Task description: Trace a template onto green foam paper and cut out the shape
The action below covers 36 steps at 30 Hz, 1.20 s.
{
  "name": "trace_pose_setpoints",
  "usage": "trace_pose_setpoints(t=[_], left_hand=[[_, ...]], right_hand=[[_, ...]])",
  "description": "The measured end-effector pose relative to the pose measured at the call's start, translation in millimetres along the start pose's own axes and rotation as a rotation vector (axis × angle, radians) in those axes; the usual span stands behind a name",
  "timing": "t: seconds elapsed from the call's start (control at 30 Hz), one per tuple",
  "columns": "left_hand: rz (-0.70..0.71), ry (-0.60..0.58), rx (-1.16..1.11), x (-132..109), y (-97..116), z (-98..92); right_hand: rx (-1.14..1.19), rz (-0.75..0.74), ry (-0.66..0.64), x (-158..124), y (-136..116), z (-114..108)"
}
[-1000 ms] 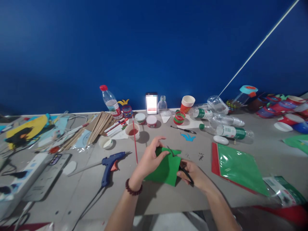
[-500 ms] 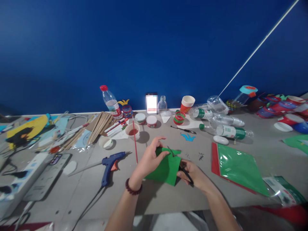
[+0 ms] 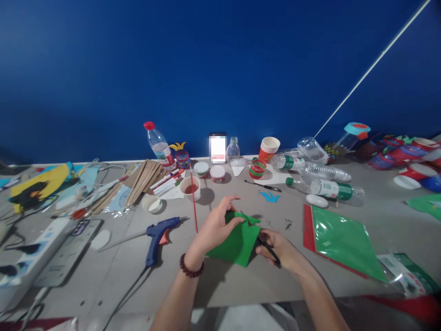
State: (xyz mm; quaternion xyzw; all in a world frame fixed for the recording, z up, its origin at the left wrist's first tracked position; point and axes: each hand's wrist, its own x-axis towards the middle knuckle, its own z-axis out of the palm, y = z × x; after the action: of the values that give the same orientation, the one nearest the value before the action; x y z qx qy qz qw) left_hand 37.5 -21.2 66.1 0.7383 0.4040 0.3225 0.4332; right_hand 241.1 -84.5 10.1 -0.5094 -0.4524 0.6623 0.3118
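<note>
My left hand [image 3: 218,225] pinches a green sheet [image 3: 236,246] between thumb and fingers, holding it above the grey table. In my right hand [image 3: 279,248] is a pair of black-handled scissors [image 3: 270,252], fingers closed round the handles. Their blades reach into the sheet near its upper right, where a cut runs and a narrow strip [image 3: 254,220] stands partly apart. Part of the blades is hidden by the sheet. Beyond my hands lies a blue crown-shaped cutout [image 3: 269,197], and a black pen [image 3: 263,185] rests behind it.
Left of my hands lie a blue glue gun [image 3: 158,236] with its cord and a red stick [image 3: 193,202] leaning on a paper cup [image 3: 190,189]. Plastic bottles [image 3: 330,188] and packaged green sheets [image 3: 346,239] are at right. A power strip [image 3: 31,257] sits far left.
My right hand and the scissors have shifted slightly right and down. The green sheet has tilted a little, its lower corner moving left. My left hand stays nearly in place.
</note>
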Motion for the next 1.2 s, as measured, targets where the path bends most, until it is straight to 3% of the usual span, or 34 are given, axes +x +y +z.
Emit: trace_pose_setpoints(t=[0.47,0.53,0.67,0.7,0.73,0.8,0.87,0.97,1.03,1.2], left_hand=[[0.054,0.0,0.081,2.3,-3.4,-1.2],[0.115,0.089,0.091,1.4,-3.8,2.0],[0.256,0.445,0.157,-8.0,4.3,13.6],[0.29,0.47,0.158,-11.8,8.5,16.6],[0.321,0.413,0.145,-16.0,12.9,19.5],[0.313,0.094,0.126,-24.5,20.9,24.9],[0.186,-0.246,0.162,-32.5,24.1,31.2],[0.076,-0.565,0.21,-42.1,16.9,44.8],[0.039,-0.572,0.21,-46.0,7.8,55.2],[-0.023,-0.254,0.007,-45.0,-6.2,71.2]], right_hand=[[-0.028,0.015,-0.024,-0.2,8.0,-8.2],[-0.022,0.012,-0.007,0.9,7.1,-8.8],[-0.035,-0.002,0.021,3.4,4.1,-10.5],[-0.04,-0.015,0.02,3.7,3.5,-11.4],[-0.045,-0.032,0.021,3.8,2.9,-12.5],[-0.063,-0.07,0.027,3.1,1.2,-14.9],[-0.09,-0.099,0.034,1.6,-1.5,-16.8],[-0.094,-0.104,0.036,-0.4,-7.5,-17.1],[-0.078,-0.107,0.032,-0.9,-12.3,-15.7],[-0.075,-0.171,-0.021,-0.4,-28.6,-11.0]])
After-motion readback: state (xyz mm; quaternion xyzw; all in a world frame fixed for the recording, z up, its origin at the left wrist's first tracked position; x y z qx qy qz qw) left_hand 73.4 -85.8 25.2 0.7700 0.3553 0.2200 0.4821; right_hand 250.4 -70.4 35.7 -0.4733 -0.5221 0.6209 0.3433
